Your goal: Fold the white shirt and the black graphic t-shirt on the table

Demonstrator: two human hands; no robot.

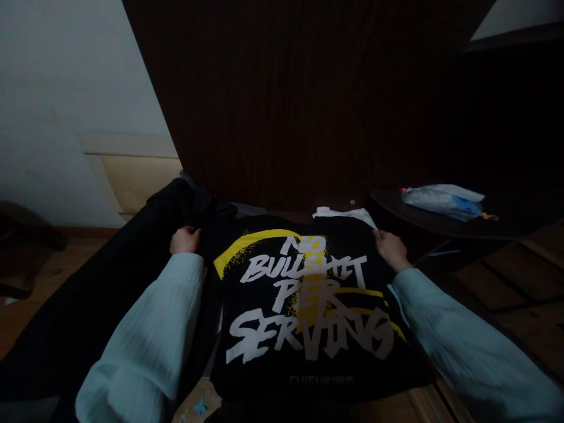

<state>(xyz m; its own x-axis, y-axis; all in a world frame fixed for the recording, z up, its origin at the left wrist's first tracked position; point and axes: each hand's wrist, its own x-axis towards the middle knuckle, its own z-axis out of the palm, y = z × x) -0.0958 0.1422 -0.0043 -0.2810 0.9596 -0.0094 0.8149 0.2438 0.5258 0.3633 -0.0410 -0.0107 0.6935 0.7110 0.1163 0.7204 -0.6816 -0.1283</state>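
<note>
The left hand [185, 239] and right hand [392, 249] have fingers closed on opposite edges of the black shirt [312, 302], spread between them. It reads "NO BULLSHIT PER SERVING"; the bottom line [321, 380] is too dim.

garment [308, 305] between left hand [185, 240] and right hand [391, 249] | packet [445, 201] on ledge [414, 222], right | panel [308, 106] apparently behind

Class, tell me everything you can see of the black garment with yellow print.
The black garment looks like soft cloth, spread print-side up before a dark panel. Bold pale lettering in four lines overlaps yellow shapes, with a dimmer, smaller line near the lower edge. The left hand and right hand grip its upper sides.
</note>
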